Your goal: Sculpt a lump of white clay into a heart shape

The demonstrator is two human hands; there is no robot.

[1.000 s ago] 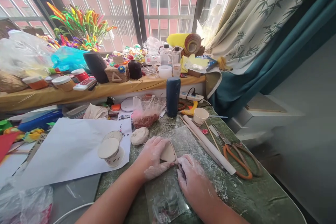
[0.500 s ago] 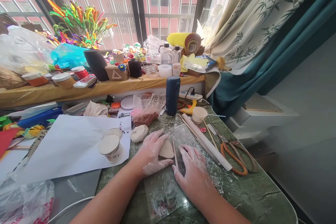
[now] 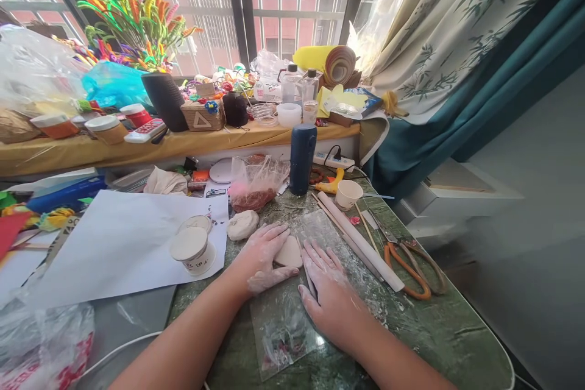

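My left hand, dusted white, lies open with thumb and fingers spread around the left side of a flat, rounded piece of pale clay. My right hand, also powdery, lies flat beside it, fingers stretched out and close together. Under its left edge runs a thin pale strip, mostly covered; whether it is clay or a tool I cannot tell. The clay lies on a clear plastic sheet smeared with white. Behind my left hand sits a thick lump of white clay.
To the right lie a white rolling rod, thin sticks and orange-handled scissors. A paper cup and a dark blue bottle stand behind. Lidded cups stand on white paper at left. A cluttered sill runs along the back.
My right hand has moved left and flattened over the thin strip, its fingers now nearer the clay piece. My left hand stays around the clay. The view has shifted slightly.
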